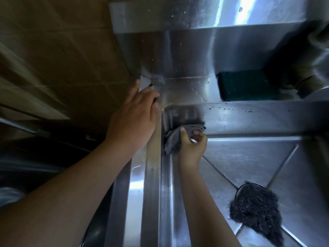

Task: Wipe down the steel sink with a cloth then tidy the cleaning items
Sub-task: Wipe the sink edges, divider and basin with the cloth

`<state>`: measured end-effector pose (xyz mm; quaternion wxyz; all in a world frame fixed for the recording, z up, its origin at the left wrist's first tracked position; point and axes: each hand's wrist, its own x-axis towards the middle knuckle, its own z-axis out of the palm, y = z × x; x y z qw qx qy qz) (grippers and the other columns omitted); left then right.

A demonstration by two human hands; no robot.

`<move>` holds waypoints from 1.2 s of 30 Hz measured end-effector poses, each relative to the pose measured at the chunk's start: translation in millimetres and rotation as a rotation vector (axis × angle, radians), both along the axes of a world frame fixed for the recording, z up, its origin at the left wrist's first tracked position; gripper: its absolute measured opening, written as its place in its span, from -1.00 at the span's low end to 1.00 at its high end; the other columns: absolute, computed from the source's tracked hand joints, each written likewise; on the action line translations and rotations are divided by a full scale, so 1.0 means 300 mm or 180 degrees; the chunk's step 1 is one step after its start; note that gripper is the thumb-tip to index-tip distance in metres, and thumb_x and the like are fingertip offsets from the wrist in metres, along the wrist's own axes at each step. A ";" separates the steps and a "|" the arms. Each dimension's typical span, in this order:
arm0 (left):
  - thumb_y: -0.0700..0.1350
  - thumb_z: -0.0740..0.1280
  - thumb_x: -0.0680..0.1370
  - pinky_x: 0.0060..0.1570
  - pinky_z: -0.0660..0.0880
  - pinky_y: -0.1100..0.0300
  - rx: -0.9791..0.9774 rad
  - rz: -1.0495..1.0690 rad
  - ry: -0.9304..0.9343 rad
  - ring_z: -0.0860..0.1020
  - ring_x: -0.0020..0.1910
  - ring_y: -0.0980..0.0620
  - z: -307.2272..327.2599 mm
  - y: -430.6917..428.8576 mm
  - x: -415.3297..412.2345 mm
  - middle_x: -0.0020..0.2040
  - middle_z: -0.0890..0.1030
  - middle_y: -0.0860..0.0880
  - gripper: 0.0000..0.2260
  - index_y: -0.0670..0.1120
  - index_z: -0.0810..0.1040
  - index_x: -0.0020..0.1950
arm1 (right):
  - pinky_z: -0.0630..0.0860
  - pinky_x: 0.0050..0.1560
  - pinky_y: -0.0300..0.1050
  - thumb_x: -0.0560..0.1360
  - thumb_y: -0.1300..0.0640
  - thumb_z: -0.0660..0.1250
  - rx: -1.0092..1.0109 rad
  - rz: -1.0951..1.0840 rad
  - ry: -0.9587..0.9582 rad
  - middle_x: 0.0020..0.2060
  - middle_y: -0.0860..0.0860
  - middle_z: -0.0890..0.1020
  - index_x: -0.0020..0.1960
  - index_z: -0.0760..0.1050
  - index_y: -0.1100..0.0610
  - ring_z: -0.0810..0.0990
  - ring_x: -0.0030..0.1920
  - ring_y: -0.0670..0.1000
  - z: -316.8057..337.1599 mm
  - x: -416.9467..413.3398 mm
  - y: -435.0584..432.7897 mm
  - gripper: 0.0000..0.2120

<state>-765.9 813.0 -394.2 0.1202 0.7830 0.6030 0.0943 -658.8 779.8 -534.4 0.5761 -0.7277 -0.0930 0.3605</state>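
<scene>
Left arm [62, 202], nearest to us, reaching in from the lower left; its left hand [135, 118] lies on the far left corner of the sink [151, 184] rim, fingers fairly straight and holding nothing; a brace, by our reading.

Cloth [175, 139]: grey, bunched; pressed into the far left corner of the basin, where side wall meets back wall.

Right hand [192, 147]: fingers curled round the cloth, thumb on top; wiping stage, we judge, with tidying not yet begun.

Wire scourer [256, 213]: dark tangle on the basin floor, partly over the drain; well apart from the cloth.

Green scouring pad [247, 85]: on the back ledge, against the splashback [178, 24]; beside it, a blurred tap base [309, 75].

Dark specks [231, 109]: scattered along the top of the basin's back wall; droplets on the left rim.

Hazards, as we judge them: the bunched cloth touches only a small patch, so the corner seam may be skipped; a wet rim could let the bracing hand slide; a wide sweep might push the scourer further onto the drain; specks may smear rather than lift.
</scene>
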 end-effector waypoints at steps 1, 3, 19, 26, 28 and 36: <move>-0.01 -0.02 0.63 0.39 0.08 0.16 -0.0007 0.0013 -0.0011 -0.11 0.51 0.12 0.001 0.000 0.000 0.48 0.21 0.11 -0.68 0.03 0.32 0.35 | 0.48 -0.08 -0.17 0.33 0.14 0.52 0.0106 -0.0008 0.0070 0.07 0.18 0.51 -0.14 0.39 0.00 0.49 -0.19 -0.07 0.025 -0.005 -0.004 -0.71; -0.01 -0.01 0.63 0.39 0.09 0.16 -0.0021 0.0037 -0.0024 -0.11 0.51 0.13 0.004 0.000 0.000 0.49 0.20 0.11 -0.69 0.03 0.32 0.34 | 0.53 -0.01 -0.10 0.34 0.12 0.51 0.0305 -0.0042 0.0088 0.08 0.17 0.50 -0.14 0.39 -0.07 0.54 -0.09 -0.01 0.080 -0.012 -0.007 -0.69; -0.03 0.01 0.63 0.39 0.08 0.16 -0.0020 0.0015 -0.0074 -0.10 0.51 0.11 0.006 -0.001 0.005 0.49 0.21 0.09 -0.69 0.01 0.33 0.34 | 0.51 0.13 -0.09 0.31 0.23 0.53 0.0525 -0.0193 -0.0440 0.06 0.06 0.30 0.01 0.32 0.12 0.48 0.06 0.08 0.172 -0.055 0.030 -0.56; -0.02 0.01 0.63 0.38 0.10 0.15 -0.0019 0.0019 -0.0047 -0.11 0.51 0.11 0.002 0.002 0.000 0.49 0.20 0.11 -0.70 0.02 0.33 0.34 | 0.30 -0.03 -0.35 0.32 0.23 0.52 -0.0236 0.0105 -0.0539 0.13 0.21 0.35 0.15 0.36 0.31 0.38 0.03 0.05 0.018 -0.021 0.016 -0.49; 0.00 -0.01 0.63 0.39 0.09 0.14 -0.0058 0.0013 -0.0020 -0.13 0.51 0.13 -0.001 0.002 0.000 0.49 0.18 0.12 -0.69 0.04 0.31 0.35 | 0.30 0.08 -0.26 0.32 0.24 0.52 -0.0373 0.0170 -0.0565 0.16 0.25 0.36 0.15 0.35 0.32 0.35 0.10 0.07 -0.002 -0.008 0.014 -0.49; 0.01 -0.01 0.63 0.43 0.05 0.05 0.0009 -0.0056 0.0023 -0.07 0.52 0.04 -0.003 0.008 0.004 0.48 0.23 0.05 -0.65 0.00 0.30 0.38 | 0.42 0.16 -0.11 0.34 0.37 0.41 -0.0267 0.0394 -0.0591 0.13 0.21 0.37 0.10 0.38 0.28 0.41 0.05 0.00 0.037 0.042 -0.043 -0.63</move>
